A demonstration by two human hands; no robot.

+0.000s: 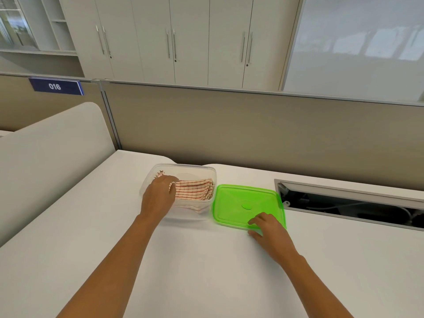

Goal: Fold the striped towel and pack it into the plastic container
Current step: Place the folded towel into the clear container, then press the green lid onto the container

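Observation:
A clear plastic container (207,171) stands on the white table near the partition. The folded towel (195,189), white with red stripes, lies inside it. My left hand (159,195) reaches into the container's left side and rests palm down on the towel, fingers curled over the cloth. To the right lies the flat green lid (234,203). My right hand (267,230) pinches the lid's near right edge, fingers on top and thumb below the rim.
A white table (206,271) carries everything. An open cable slot (351,203) with dark wiring is cut into the table at the right. A beige partition (252,129) closes the back, a curved white divider (52,157) the left.

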